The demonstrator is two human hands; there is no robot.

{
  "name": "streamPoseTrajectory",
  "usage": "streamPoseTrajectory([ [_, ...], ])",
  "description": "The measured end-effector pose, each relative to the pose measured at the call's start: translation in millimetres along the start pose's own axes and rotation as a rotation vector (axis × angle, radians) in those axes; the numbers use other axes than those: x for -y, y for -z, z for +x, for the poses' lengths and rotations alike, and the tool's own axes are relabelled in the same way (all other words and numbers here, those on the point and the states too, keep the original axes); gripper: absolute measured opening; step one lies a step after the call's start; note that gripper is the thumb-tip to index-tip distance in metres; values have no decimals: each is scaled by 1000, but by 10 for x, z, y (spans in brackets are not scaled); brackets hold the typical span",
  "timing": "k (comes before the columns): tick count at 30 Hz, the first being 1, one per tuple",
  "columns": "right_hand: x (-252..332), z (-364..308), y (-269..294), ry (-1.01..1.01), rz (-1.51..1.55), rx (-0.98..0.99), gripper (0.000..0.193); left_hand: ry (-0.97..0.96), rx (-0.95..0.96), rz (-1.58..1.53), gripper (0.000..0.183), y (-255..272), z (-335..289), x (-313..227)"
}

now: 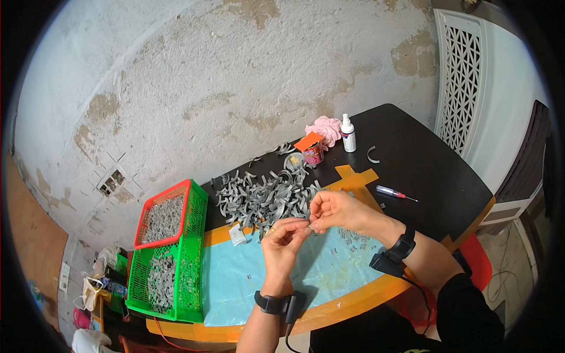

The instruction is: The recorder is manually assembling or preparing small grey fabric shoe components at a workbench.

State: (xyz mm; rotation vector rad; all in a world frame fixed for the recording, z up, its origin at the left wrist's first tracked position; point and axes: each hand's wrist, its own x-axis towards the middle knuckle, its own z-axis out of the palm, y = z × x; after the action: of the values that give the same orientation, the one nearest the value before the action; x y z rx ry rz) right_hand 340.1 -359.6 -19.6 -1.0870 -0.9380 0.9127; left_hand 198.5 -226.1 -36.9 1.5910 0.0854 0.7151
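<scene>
My left hand and my right hand meet above a light blue sheet taped to the table. Fingertips of both are pinched together around a small piece, which is too small and too covered to name. Just beyond the hands lies a big heap of curved grey strips. Several small grey pieces are scattered on the sheet under my right wrist. A small white packet rests at the heap's near edge, left of my hands.
At the left, a red basket and a green basket hold many small grey parts. A screwdriver, a white spray bottle, a pink cloth and a tin occupy the black table. Behind stands a rough wall.
</scene>
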Motion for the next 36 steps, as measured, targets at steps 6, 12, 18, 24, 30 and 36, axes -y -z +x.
streamPoseTrajectory([
  [6,10,8,-26,-4,105,13,24,-31,-25,51,21,48,6,-8],
  [12,14,-7,-43,0,161,41,29,-71,-20,61,22,61,1,24],
  [18,-60,21,-54,7,187,38,27,-67,-31,15,24,65,2,86],
  [24,-58,15,-52,27,156,3,24,-27,-29,12,21,32,9,41],
  [30,-18,11,-71,33,168,14,26,-6,-41,-26,19,36,2,5],
  [36,26,6,-108,52,35,-11,25,8,-51,14,18,58,2,45],
])
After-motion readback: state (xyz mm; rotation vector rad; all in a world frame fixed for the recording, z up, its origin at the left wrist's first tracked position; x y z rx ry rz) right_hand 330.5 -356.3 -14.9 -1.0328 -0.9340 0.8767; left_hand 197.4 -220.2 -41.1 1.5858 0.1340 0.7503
